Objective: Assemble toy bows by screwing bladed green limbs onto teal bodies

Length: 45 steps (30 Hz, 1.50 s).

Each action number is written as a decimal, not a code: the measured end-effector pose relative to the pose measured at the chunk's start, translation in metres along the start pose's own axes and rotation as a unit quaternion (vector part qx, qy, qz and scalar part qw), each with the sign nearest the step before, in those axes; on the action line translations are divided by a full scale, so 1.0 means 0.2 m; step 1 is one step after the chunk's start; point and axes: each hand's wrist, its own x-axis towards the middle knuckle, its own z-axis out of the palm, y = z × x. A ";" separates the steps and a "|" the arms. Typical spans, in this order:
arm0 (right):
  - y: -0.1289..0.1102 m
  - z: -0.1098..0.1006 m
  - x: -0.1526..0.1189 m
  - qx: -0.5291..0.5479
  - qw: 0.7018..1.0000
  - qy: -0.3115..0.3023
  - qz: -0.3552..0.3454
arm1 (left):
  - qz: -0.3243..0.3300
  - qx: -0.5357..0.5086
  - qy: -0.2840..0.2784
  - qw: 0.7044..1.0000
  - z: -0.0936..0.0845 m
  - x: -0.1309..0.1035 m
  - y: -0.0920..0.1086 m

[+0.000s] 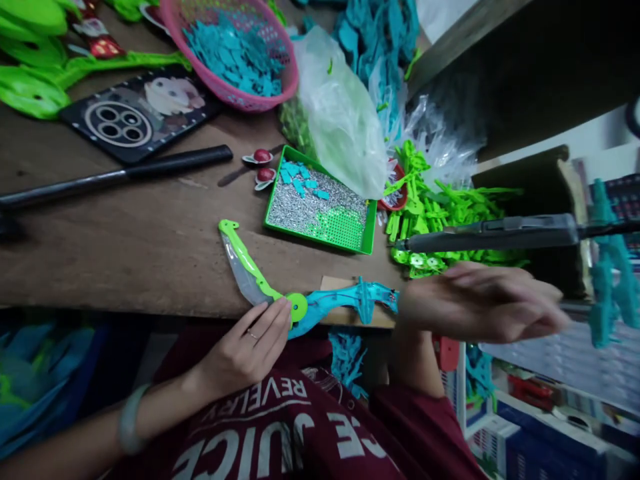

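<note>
At the table's front edge lies a plastic toy knife (245, 257), with a green-and-grey curved blade folded out at an angle from a translucent blue handle (325, 300). My left hand (263, 340) presses its fingers on the toy at the green round joint (296, 307); the thumb is hidden. The handle's far end rests by my right wrist. Blurred by motion, my right hand (485, 303) is in the air with its fingers stretched to the right, and I see nothing in it. Just above it hangs a grey electric screwdriver (495, 233).
A green tray (370, 233) of small screws and blue pieces stands ahead. Behind it are a plastic bag (340, 113) and a pink basket (287, 80) of blue parts. Green parts (460, 207) pile up at right. A phone (135, 120) and a hammer (115, 177) lie left.
</note>
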 end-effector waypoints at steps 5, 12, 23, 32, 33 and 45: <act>0.25 -0.36 0.14 0.220 0.967 0.103 -0.078 | -0.006 -0.020 -0.004 1.000 0.01 0.03 -0.01; 0.30 -0.17 0.31 0.342 0.929 -0.134 -0.052 | -0.010 -0.023 -0.023 0.999 0.12 0.20 0.01; 0.33 0.38 0.33 0.372 0.919 -0.009 -0.129 | -0.030 -0.068 0.002 0.997 0.16 0.20 0.02; 0.35 0.43 0.37 0.379 0.912 0.003 -0.154 | -0.134 -0.108 -0.022 0.985 0.13 0.20 0.03; 0.33 0.42 0.37 0.381 0.912 0.006 -0.153 | -0.139 -0.114 -0.030 0.983 0.13 0.20 0.03; -0.10 0.02 -0.28 0.346 0.879 -0.329 0.001 | -0.055 -0.150 -0.094 0.983 0.08 0.18 -0.13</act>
